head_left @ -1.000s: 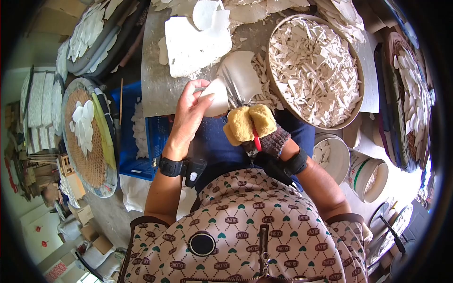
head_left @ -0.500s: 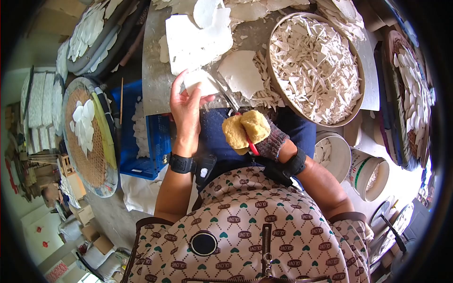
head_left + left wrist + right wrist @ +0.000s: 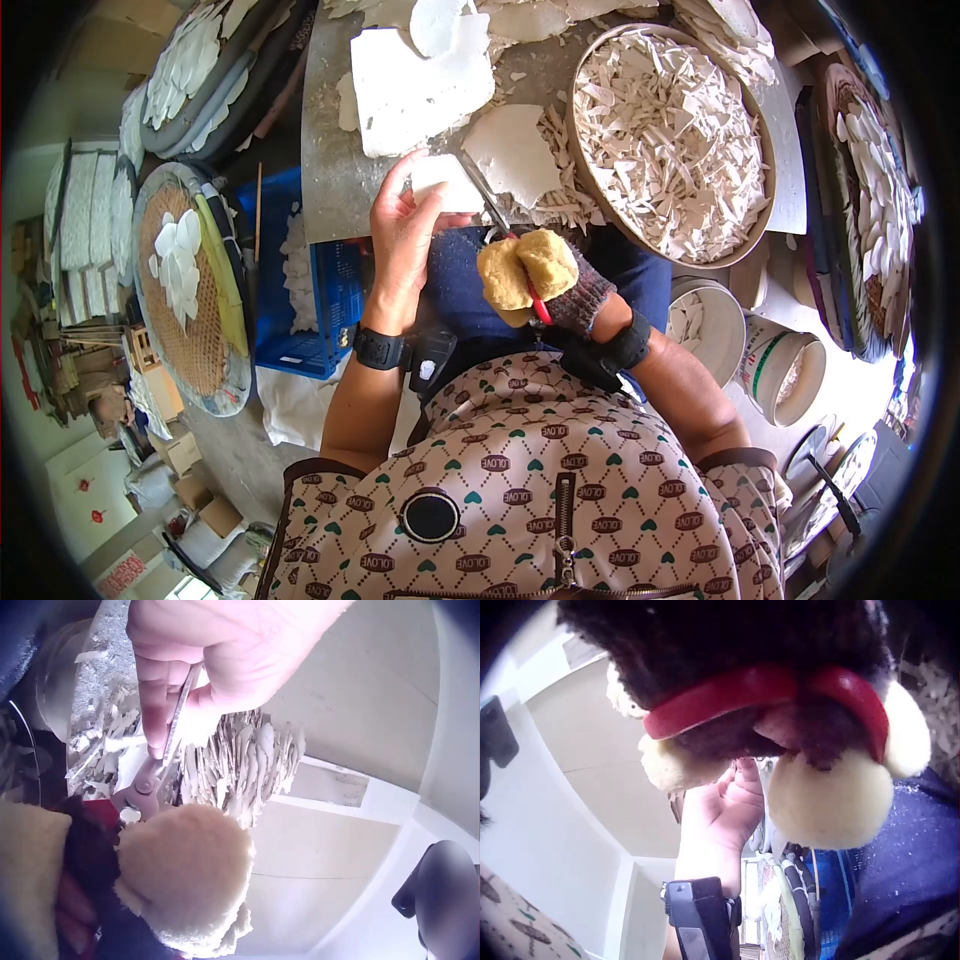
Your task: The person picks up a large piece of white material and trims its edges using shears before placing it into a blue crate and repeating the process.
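Between its thumb and fingers, my left hand point(image 3: 402, 245) pinches a thin, flat white piece point(image 3: 447, 183) near the front edge of the table. My right hand point(image 3: 580, 303) wears a dark knitted glove and grips a pair of scissors point(image 3: 488, 200). Yellow foam pads point(image 3: 527, 272) wrap the scissors' red handles point(image 3: 727, 696). The blades point up and left, right at the right edge of the white piece. In the left wrist view the pivot point(image 3: 142, 793) shows, with a blade passing close by the left fingers. Foam and glove hide most of the right fingers.
A larger white sheet point(image 3: 513, 155) lies just beyond the blades, with a thick white slab point(image 3: 415, 95) behind. At the right, a round tray point(image 3: 577, 130) holds many white slivers. A blue crate point(image 3: 335, 300) and woven tray point(image 3: 190, 355) stand left; buckets point(image 3: 725, 350) stand right.
The left hand first moved left and turned the white piece, then shifted slightly right, bringing it against the blades. The blades, spread apart at first, now look closer together.
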Demonstrator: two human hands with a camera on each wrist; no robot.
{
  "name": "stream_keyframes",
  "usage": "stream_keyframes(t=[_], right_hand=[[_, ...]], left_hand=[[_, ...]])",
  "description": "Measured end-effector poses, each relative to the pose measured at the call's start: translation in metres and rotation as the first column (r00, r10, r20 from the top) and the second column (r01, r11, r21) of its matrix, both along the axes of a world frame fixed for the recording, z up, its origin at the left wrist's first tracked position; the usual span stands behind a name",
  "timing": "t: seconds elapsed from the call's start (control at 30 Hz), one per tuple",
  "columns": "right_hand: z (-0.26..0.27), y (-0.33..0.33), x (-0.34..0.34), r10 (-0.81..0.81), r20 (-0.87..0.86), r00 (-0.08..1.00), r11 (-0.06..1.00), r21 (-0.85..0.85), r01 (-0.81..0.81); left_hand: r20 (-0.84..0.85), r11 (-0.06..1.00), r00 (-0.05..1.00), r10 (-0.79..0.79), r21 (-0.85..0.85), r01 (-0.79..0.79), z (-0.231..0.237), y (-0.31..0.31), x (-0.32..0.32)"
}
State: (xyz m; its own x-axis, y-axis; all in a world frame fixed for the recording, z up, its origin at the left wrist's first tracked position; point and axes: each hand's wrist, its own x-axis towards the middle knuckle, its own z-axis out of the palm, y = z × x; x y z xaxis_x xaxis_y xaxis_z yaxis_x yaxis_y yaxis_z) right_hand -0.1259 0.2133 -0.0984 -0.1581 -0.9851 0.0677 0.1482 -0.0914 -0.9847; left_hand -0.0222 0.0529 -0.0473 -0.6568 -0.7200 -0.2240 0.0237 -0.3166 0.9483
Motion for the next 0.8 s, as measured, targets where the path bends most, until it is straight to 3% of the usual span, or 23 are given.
stream_keyframes(t=[0.27, 0.37, 0.43, 0.5, 0.57, 0.6, 0.63, 0.7, 0.8], right_hand=[[-0.002, 0.004, 0.003, -0.060, 0.142, 0.988, 0.998, 0.039, 0.055], [-0.001, 0.000, -0.001, -0.053, 0.102, 0.993, 0.998, 0.023, 0.051], [0.001, 0.000, -0.004, -0.023, 0.178, 0.984, 0.999, 0.049, 0.015], [0.007, 0.002, -0.003, 0.018, 0.403, 0.915, 0.993, 0.096, -0.061], [-0.002, 0.004, -0.002, 0.032, 0.165, 0.986, 0.992, 0.112, -0.051], [0.000, 0.005, -0.003, 0.068, -0.097, 0.993, 0.995, 0.083, -0.060], [0.002, 0.005, -0.004, 0.073, -0.352, 0.933, 0.997, 0.049, -0.059], [0.005, 0.006, -0.004, 0.071, -0.147, 0.987, 0.995, 0.080, -0.060], [0.003, 0.006, -0.003, 0.046, -0.105, 0.993, 0.997, 0.069, -0.039]], left_hand=[[0.070, 0.997, 0.995, -0.068, -0.020, 0.070, 0.004, 0.004, 0.004], [0.041, 0.991, 0.990, -0.134, -0.011, 0.135, 0.000, 0.004, 0.006], [0.077, 0.992, 0.990, -0.115, -0.035, 0.118, 0.004, 0.001, 0.005], [0.054, 0.998, 0.998, -0.030, -0.056, 0.033, 0.002, 0.004, 0.007], [-0.027, 0.998, 0.998, 0.049, -0.032, -0.050, -0.007, 0.007, 0.006], [-0.066, 0.996, 0.994, 0.087, -0.017, -0.089, -0.008, 0.008, 0.005], [-0.071, 0.995, 0.992, 0.102, -0.003, -0.102, -0.007, 0.009, 0.005], [-0.055, 0.998, 0.997, 0.060, 0.003, -0.060, -0.005, 0.006, 0.007], [-0.002, 1.000, 1.000, -0.019, 0.007, 0.019, 0.003, 0.004, 0.009]])
